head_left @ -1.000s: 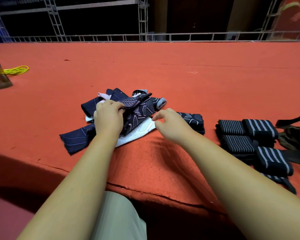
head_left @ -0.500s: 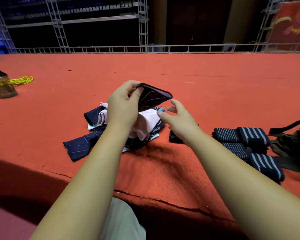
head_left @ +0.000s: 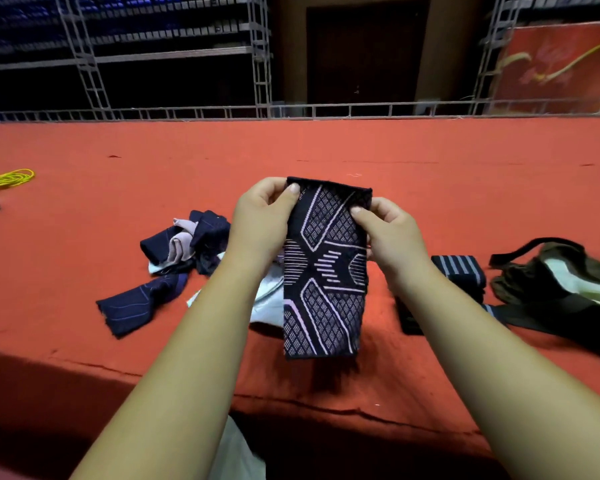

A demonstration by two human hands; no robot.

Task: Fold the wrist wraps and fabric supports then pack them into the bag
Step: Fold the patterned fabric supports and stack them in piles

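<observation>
Left hand (head_left: 260, 221) and right hand (head_left: 394, 237) each pinch the top of one dark fabric support (head_left: 323, 289). Thumbs lie on its patterned front and the fingers curl behind. The left grips the upper left corner; the right grips the right edge slightly lower. The support hangs flat and upright between the two hands, its lower end well below the wrists and clear of the surface.

Under and beyond both hands spreads a red carpeted platform (head_left: 430, 188), its near edge crossing beneath the forearms. Far past the hands, a metal truss railing (head_left: 194, 110) runs along the platform's back edge.

Well out to the right of the right hand lies an olive bag (head_left: 551, 275), its mouth open on a pale lining, with a black strap trailing toward the right forearm. To the left of the left hand, and partly behind its wrist, sits a loose pile of fabric supports (head_left: 187, 244) in navy, pale pink and white. Just right of the right wrist, between it and the bag, rest striped wrist wraps (head_left: 459, 268), partly hidden by the forearm. Far to the left of the left hand is a coiled yellow cord (head_left: 9, 177).
</observation>
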